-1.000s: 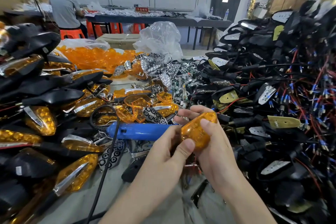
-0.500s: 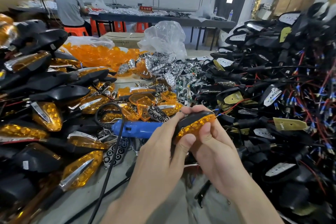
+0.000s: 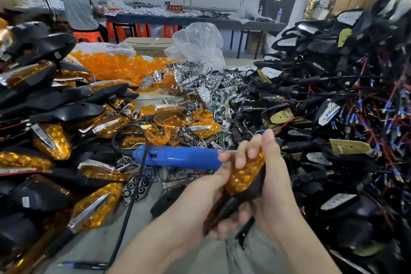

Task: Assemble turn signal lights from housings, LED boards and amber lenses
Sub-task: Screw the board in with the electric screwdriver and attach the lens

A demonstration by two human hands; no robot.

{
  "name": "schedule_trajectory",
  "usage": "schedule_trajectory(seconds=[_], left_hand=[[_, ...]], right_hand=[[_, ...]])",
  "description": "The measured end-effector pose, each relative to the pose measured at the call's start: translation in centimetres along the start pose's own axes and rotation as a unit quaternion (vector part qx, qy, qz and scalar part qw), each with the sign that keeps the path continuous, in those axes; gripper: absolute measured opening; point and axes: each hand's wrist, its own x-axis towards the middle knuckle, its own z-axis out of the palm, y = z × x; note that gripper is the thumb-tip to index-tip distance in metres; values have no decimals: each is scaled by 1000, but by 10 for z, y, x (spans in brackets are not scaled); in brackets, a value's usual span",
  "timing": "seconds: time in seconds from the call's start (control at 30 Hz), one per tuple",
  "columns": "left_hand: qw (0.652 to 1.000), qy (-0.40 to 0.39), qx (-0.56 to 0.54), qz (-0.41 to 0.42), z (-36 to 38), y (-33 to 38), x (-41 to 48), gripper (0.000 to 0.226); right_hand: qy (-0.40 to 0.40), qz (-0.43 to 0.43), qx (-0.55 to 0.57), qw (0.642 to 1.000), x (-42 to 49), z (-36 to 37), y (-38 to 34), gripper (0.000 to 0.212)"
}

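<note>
turn signal light (image 3: 245,172) sits lower centre, left hand (image 3: 206,187) fingers (image 3: 240,159) curled over its amber lens (image 3: 238,181), right hand (image 3: 277,187) gripping its right side

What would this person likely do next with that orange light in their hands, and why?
Probably squeeze the amber lens down onto the black housing to seat it. The left hand and right hand both grip it, fingers curl over the lens tip, and the blue tool lies untouched behind them.
</note>
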Motion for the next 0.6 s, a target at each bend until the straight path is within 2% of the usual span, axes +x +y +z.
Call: schedule_trajectory(seconds=[0.07,0.1,0.17,0.2,0.27,0.43,0.53,0.6], left_hand=[[996,25,81,-11,-1,-4,2,64],[981,80,172,30,-4,-9,0,67],[901,174,352,183,-14,-21,-9,51],[869,200,393,224,-13,-21,-11,42],[851,208,415,247,-7,-21,-9,37],[850,166,416,279,1,-23,-11,48],[800,190,467,326,7,-24,-8,41],[784,200,477,343,9,-26,-7,34]], right_hand=[[56,20,36,998,3,1,2,50],[79,33,51,995,5,1,4,51],[117,43,63,990,8,0,7,59],[138,40,62,988,9,-1,10,62],[168,32,66,983,11,-3,12,63],[203,26,53,977,12,-8,13,59],[210,33,82,974,13,-10,13,57],[211,41,87,973,14,-11,13,55]])
